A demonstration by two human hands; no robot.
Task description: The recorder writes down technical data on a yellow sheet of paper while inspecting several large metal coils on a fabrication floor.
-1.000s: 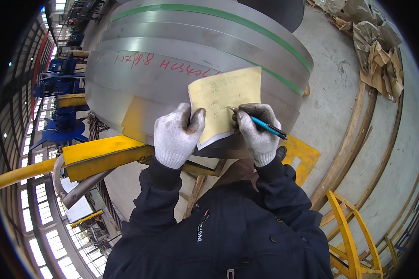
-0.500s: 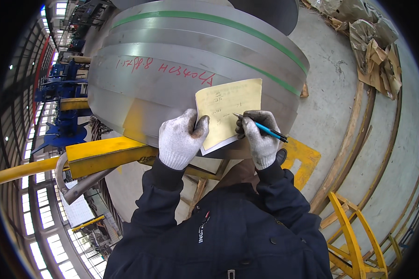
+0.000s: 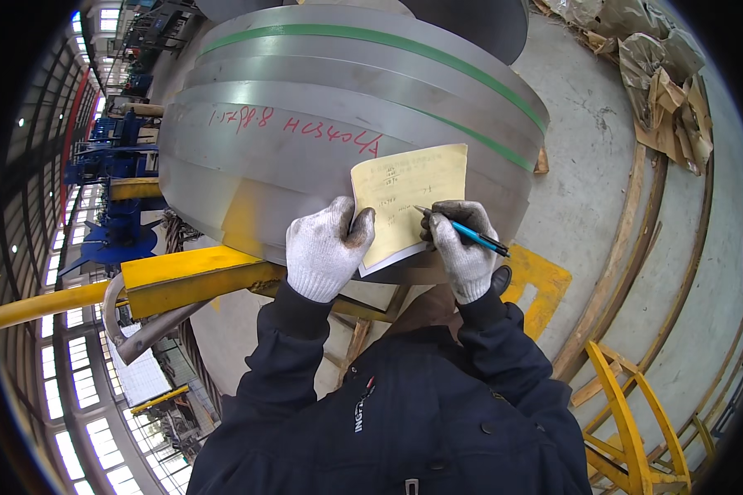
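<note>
My left hand (image 3: 328,247), in a white knit glove with a soiled thumb, grips the left edge of a yellow notepad (image 3: 409,194). Handwritten pencil-like marks cover part of its top sheet, and a white sheet shows along the lower edge. In my right hand (image 3: 464,252), also gloved and dirty at the fingertips, is a blue pen (image 3: 479,237) with a black end. Its tip rests at or just above the page, right of the middle. Behind the pad lies a large grey steel coil (image 3: 264,148) with red handwriting and green straps.
At the left, a yellow steel beam (image 3: 194,276) reaches the coil, near blue machinery (image 3: 115,223). Wooden planks (image 3: 611,264) lie on the right-hand floor, with crumpled brown wrapping paper (image 3: 673,107) beyond. A yellow metal frame (image 3: 627,421) stands at the lower right.
The view has shifted slightly, so the pad and both hands sit a little lower and to the right. Another small mark seems to show beside the pen tip. Both grips are unchanged.
</note>
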